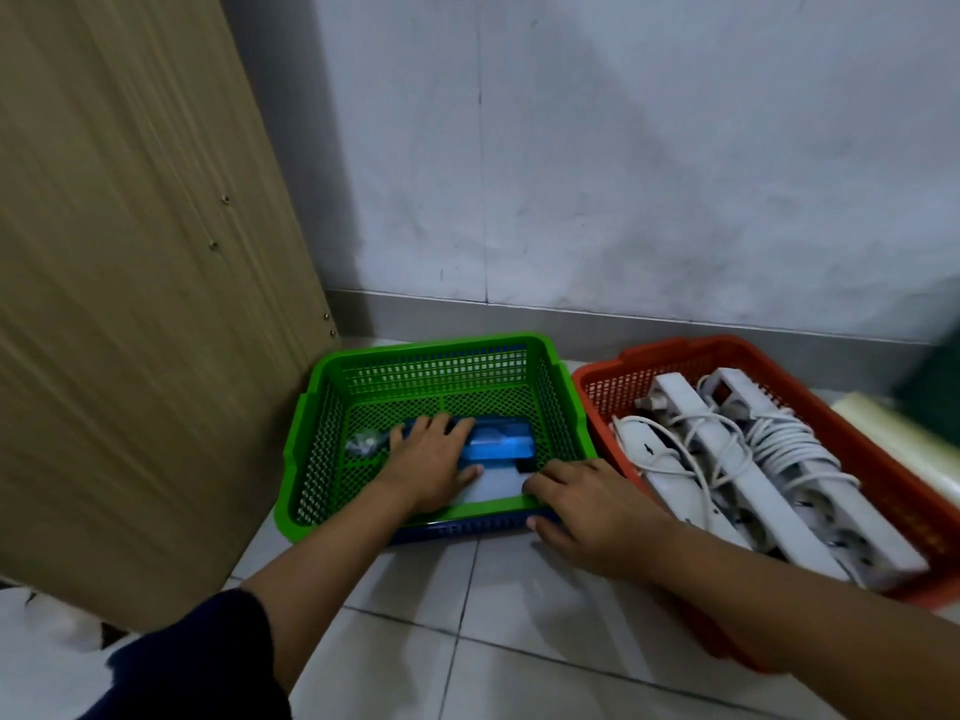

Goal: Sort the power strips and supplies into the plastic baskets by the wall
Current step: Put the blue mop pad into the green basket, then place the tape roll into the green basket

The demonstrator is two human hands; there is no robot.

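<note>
A green plastic basket (332,407) sits on a blue basket (467,527) on the tiled floor by the wall. Inside it lie a blue packaged item (498,444), a white flat piece (493,488) and a small bag of hardware (363,443). My left hand (428,459) rests flat on the blue package, fingers spread. My right hand (587,504) grips the green basket's near rim, fingertips touching the white piece. An orange basket (613,376) to the right holds several white power strips (727,459) with coiled cords.
A tall wooden board (130,278) leans at the left, touching the green basket. A pale roll (914,444) lies right of the orange basket. The grey wall and skirting run behind both baskets. White cloth (41,657) lies at the lower left.
</note>
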